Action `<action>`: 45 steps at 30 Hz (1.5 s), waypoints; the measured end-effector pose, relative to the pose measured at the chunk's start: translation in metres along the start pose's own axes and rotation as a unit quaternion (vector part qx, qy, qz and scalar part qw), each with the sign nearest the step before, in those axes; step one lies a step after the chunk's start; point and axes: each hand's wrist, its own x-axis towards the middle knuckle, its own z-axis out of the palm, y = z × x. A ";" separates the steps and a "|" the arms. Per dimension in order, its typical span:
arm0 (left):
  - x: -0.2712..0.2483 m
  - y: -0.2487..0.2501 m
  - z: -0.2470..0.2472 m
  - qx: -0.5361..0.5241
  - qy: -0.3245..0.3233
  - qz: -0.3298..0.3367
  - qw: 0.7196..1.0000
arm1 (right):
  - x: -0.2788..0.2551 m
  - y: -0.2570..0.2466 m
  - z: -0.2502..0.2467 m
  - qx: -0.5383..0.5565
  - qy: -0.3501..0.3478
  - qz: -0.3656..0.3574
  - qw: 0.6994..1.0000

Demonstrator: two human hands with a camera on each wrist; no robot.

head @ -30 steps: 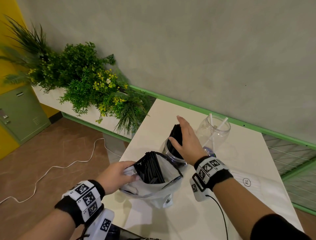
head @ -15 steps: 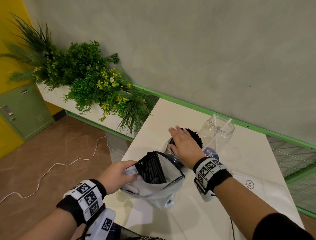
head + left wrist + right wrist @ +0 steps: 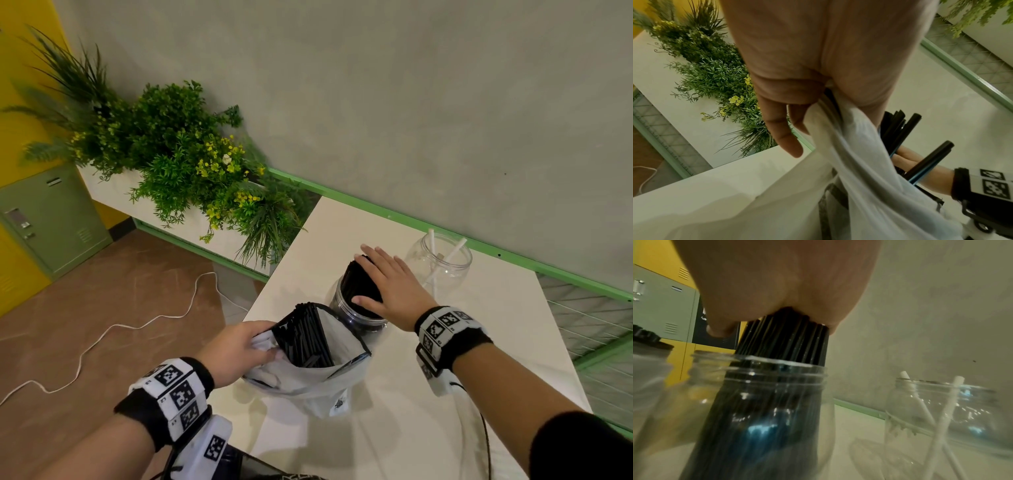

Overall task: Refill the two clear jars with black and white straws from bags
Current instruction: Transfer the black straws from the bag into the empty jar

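A clear jar [image 3: 346,308] [image 3: 777,402] stands mid-table, packed with a bundle of black straws [image 3: 359,284] [image 3: 785,337] that sticks out of its mouth. My right hand [image 3: 390,284] lies flat on the tops of those straws, fingers straight. Behind it, a second clear jar [image 3: 442,260] [image 3: 953,415] holds a few white straws [image 3: 457,248]. Near the table's left edge, my left hand [image 3: 239,349] [image 3: 797,113] grips the rim of a clear plastic bag [image 3: 318,370] [image 3: 859,162] with more black straws [image 3: 305,335] standing in it.
The white table [image 3: 462,394] runs along a grey wall with a green rail [image 3: 513,253]. A planter of green plants [image 3: 185,161] stands off the table's left corner. A white cable [image 3: 113,329] lies on the brown floor, beside a green locker [image 3: 51,219].
My right hand, which had pushed the straw bundle upright and down, has risen slightly, and the bundle again leans left under a flat palm. The left hand keeps its grip on the bag.
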 end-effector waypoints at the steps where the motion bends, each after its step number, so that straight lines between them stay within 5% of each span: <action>1: 0.000 0.001 0.000 -0.001 0.001 0.001 1.000 | 0.006 -0.001 -0.002 -0.002 0.008 -0.001 1.000; 7: -0.001 0.002 -0.001 0.000 0.001 0.003 1.000 | 0.032 -0.007 -0.001 -0.051 -0.016 -0.004 0.999; 15: -0.001 -0.001 -0.002 -0.002 0.008 -0.003 1.000 | 0.037 -0.018 0.000 0.021 0.190 0.019 0.981; 22: -0.002 -0.004 -0.002 -0.012 0.007 -0.002 1.000 | 0.045 -0.008 -0.007 0.087 0.002 0.160 0.983; 26: -0.002 -0.004 -0.001 -0.011 0.007 0.004 1.000 | 0.041 -0.013 -0.009 0.110 0.030 0.156 0.981; 30: -0.002 -0.002 -0.001 -0.010 0.012 0.008 1.000 | 0.039 -0.011 -0.011 0.158 -0.026 0.114 0.980; 35: -0.003 -0.003 -0.002 -0.011 0.004 0.012 1.000 | 0.007 -0.002 -0.018 0.183 0.147 0.060 0.970; 40: -0.002 -0.007 -0.002 -0.008 0.002 0.001 1.000 | -0.019 0.005 0.001 0.106 0.035 -0.006 0.994; 45: -0.001 -0.004 -0.001 -0.002 0.006 -0.001 1.000 | -0.002 0.003 0.007 0.067 0.078 -0.005 0.995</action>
